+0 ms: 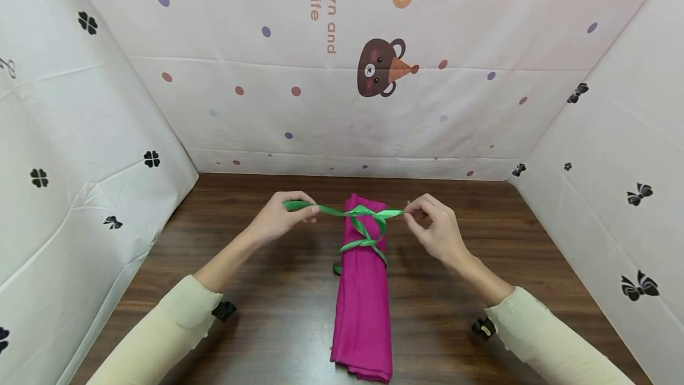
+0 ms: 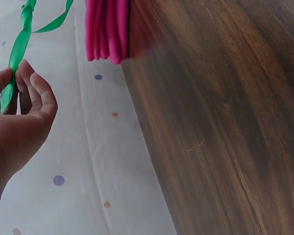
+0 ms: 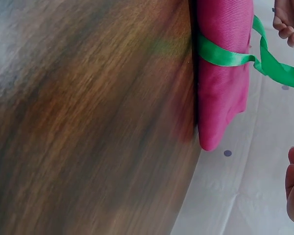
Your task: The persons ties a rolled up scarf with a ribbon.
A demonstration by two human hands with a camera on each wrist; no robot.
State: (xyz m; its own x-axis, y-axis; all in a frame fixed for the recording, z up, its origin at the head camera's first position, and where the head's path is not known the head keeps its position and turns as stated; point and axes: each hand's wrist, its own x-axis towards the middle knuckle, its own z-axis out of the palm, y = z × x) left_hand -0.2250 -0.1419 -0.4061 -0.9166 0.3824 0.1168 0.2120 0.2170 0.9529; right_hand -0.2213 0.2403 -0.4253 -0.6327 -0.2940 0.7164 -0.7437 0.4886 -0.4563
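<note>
A long folded magenta cloth (image 1: 363, 308) lies lengthwise on the table between both hands. Around its upper part runs a green ribbon (image 1: 366, 243), crossed over the front and looped above the crossing. On the left, my left hand (image 1: 280, 215) pinches one stretch of the ribbon between thumb and fingers; the left wrist view shows this ribbon (image 2: 19, 51) twisted above the fingertips. My right hand (image 1: 438, 227) pinches the other end at fingertip level, right of the cloth. In the right wrist view the ribbon (image 3: 220, 55) wraps the cloth (image 3: 224, 93) and stretches toward the hands.
The dark wooden table (image 1: 256, 337) reaches back to a white patterned sheet (image 1: 299, 117) hung behind it. White side sheets (image 1: 69, 212) stand left and right. A short end of ribbon (image 1: 336, 269) pokes out at the cloth's left edge.
</note>
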